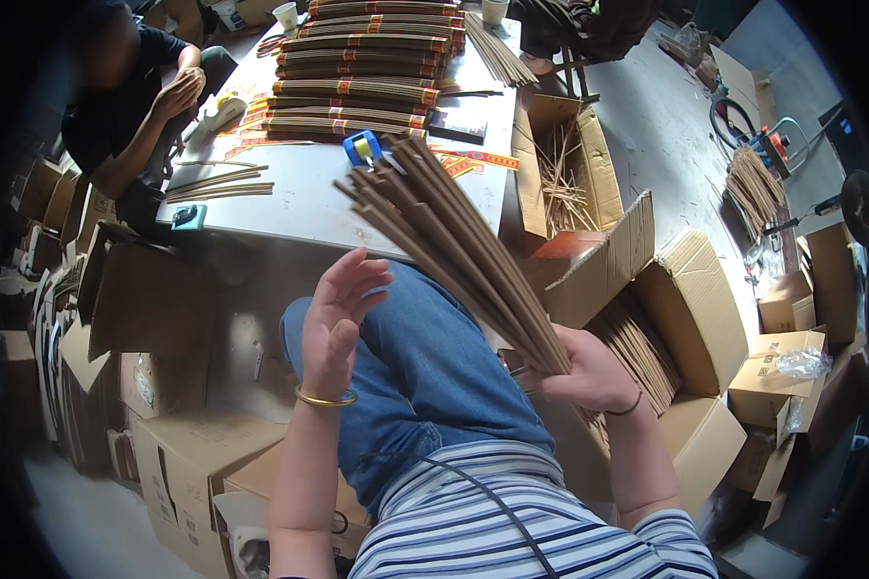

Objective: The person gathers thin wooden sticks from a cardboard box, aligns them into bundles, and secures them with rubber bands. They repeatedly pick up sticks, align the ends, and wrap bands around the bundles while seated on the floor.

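My right hand (594,372) is wrapped round the lower part of a thick bundle of brown sticks (463,251). The bundle slants up and to the left above my lap, its uneven far ends reaching over the table edge. Apart from it, my left hand (343,309) is raised over my knee with its fingers spread and nothing in them. On the white table (299,207) lie stacked brown stick bundles (357,87) with red and yellow bands. A blue tape dispenser (362,149) is just beyond the held sticks.
An open carton (686,299) of sticks stands at my right; another carton (570,164) with loose sticks is beyond it. Red paper strips (473,160) and a few sticks (222,183) lie on the table. Another person (145,106) sits at the far left. Closed cartons (198,454) stand lower left.
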A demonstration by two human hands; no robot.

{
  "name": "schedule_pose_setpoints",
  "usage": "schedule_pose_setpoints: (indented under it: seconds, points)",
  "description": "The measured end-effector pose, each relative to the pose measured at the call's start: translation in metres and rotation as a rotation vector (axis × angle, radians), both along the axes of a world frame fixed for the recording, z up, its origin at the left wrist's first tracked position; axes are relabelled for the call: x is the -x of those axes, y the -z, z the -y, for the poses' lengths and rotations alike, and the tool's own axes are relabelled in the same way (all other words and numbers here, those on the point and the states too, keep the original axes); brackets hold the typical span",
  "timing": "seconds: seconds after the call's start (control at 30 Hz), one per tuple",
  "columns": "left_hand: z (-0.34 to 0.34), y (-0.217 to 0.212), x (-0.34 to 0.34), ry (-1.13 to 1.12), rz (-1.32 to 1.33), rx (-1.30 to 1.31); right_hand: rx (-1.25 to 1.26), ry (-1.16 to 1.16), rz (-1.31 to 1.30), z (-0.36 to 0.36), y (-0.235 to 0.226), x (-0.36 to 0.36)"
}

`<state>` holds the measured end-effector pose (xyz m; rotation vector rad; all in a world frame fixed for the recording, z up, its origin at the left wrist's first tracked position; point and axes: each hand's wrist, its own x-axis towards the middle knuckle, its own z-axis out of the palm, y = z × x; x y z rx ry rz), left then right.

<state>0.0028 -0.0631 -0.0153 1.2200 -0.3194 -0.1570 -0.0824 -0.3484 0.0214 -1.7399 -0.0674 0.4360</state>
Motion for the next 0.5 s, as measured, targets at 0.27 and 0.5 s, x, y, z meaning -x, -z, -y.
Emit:
schedule_pose_setpoints:
  seconds: [0.27, 0.5]
  points:
    - [-0.011, -0.133, -0.077, -0.342, 0.372, 0.137, -0.141, 0.100, 0.613, -0.187, -0.002, -0.138]
    - [-0.018, -0.116, -0.154, -0.388, 0.660, -0.178, -0.293, 0.234, 0.798, -0.232, 0.045, -0.251]
